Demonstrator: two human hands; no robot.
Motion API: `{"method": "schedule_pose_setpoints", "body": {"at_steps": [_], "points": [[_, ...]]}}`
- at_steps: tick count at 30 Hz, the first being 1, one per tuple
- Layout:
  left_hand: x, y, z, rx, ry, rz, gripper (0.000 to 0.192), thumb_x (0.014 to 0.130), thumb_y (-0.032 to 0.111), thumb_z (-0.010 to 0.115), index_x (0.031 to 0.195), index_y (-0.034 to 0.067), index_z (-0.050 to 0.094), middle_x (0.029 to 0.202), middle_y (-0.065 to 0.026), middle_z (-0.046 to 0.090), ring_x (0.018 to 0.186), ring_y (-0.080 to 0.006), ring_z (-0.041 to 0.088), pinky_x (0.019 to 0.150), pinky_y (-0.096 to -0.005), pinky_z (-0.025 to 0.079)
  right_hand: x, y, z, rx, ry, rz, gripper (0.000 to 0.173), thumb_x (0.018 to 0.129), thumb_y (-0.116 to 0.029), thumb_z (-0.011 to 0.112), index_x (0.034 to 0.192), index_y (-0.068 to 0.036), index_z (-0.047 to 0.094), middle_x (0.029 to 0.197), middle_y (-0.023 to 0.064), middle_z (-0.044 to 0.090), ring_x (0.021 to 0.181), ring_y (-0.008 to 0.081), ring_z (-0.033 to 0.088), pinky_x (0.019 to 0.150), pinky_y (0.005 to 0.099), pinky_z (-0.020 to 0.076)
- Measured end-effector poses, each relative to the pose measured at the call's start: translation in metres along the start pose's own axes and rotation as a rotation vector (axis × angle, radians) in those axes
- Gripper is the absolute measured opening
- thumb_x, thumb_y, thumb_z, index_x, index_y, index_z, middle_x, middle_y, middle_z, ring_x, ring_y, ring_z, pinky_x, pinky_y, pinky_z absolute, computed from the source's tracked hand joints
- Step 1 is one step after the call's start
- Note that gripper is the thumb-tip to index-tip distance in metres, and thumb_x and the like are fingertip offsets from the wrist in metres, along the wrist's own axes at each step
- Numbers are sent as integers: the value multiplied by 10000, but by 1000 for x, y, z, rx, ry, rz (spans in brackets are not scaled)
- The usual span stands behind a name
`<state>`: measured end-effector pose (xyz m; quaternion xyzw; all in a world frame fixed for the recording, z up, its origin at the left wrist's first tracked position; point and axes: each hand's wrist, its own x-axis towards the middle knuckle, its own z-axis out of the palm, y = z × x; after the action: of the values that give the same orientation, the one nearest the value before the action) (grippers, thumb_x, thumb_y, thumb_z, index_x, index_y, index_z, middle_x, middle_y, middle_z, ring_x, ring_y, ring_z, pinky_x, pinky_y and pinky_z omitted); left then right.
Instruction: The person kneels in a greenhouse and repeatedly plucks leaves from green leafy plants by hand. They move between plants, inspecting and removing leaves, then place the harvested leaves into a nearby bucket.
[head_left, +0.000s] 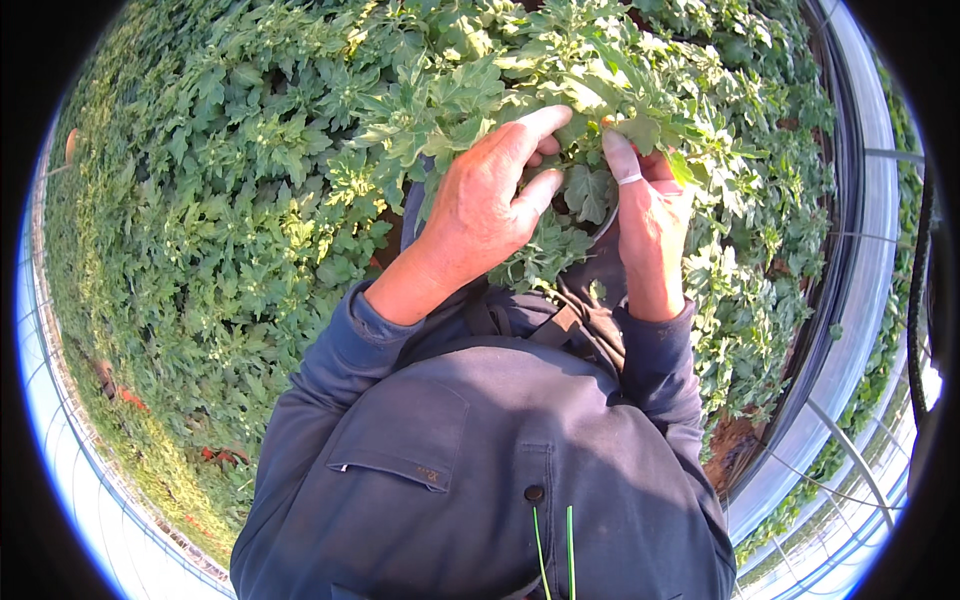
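Observation:
Leafy green plants with lobed leaves, like chrysanthemums (442, 97), stand before me and around both hands. My left hand (491, 187) is among the upper leaves, its fingers and thumb apart, with nothing seen held in it. To its right, my right hand (645, 202) has its thumb raised against a leaf (641, 133); a white band circles the thumb. The other fingers of that hand are partly hidden behind the thumb and foliage, so its hold is unclear. A broad leaf (587, 191) lies between the hands.
Dense foliage (225, 225) spreads to the left. On the right, dark tubing or folded sheeting (844, 187) and a pale plastic sheet (874, 210) run along the plants, with thin metal bars (847, 446) beyond. Reddish soil (724, 442) shows at lower right.

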<state>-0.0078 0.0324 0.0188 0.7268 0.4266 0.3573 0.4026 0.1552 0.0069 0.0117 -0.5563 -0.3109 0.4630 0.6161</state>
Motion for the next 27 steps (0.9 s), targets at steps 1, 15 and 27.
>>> {"method": "schedule_pose_setpoints", "body": {"at_steps": [1, 15, 27], "points": [[1, 0, 2, -35, -11, -38, 546, 835, 16, 687, 1348, 62, 509, 976, -81, 668, 797, -150, 645, 718, -285, 533, 0, -1, 1, 8, 0, 19, 289, 898, -82, 696, 1176, -22, 648, 1093, 43, 678, 971, 110, 607, 867, 254, 471], [14, -9, 12, -103, -19, -183, 645, 815, -15, 670, 1407, 73, 428, 835, -59, 618, 734, -146, 620, 696, -283, 525, -11, -5, 3, 0, -34, 51, 293, 881, -55, 699, 1165, -1, 654, 1098, 55, 686, 965, 122, 618, 885, 271, 477], [13, -9, 11, -292, 1, -82, 621, 839, -4, 649, 1414, 57, 424, 1150, -106, 610, 936, -123, 611, 789, -301, 525, -6, 0, -9, 4, -10, 78, 338, 884, -123, 723, 1182, 9, 637, 1088, 65, 681, 929, 137, 626, 851, 292, 501]]}}
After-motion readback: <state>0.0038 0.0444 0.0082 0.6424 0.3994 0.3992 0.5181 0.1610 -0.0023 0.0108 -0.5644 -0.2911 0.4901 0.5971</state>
